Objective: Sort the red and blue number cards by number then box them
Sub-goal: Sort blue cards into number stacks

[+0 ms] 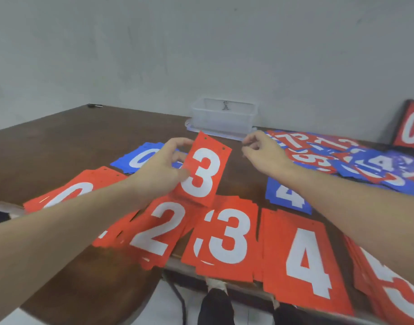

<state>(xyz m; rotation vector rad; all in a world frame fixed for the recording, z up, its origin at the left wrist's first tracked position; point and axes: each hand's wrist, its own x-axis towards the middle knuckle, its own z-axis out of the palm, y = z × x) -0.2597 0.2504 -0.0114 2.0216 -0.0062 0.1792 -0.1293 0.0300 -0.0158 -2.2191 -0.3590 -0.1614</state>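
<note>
Left grip (pixel 161 170) pinches red 3 card (pixel 203 171).

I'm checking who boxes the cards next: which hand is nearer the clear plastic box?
Right. The right hand hovers just in front of the clear plastic box; the left hand is lower left, holding a red 3 card.

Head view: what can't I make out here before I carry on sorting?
- Red pile left of the 2s: number hidden by left forearm.
- Right hand: fingers curled; too blurred to tell whether they pinch anything.
- Unsorted heap: blurred, overlapping.
- Rightmost red pile: cut by frame edge.
- Clear box: contents unclear.
</note>
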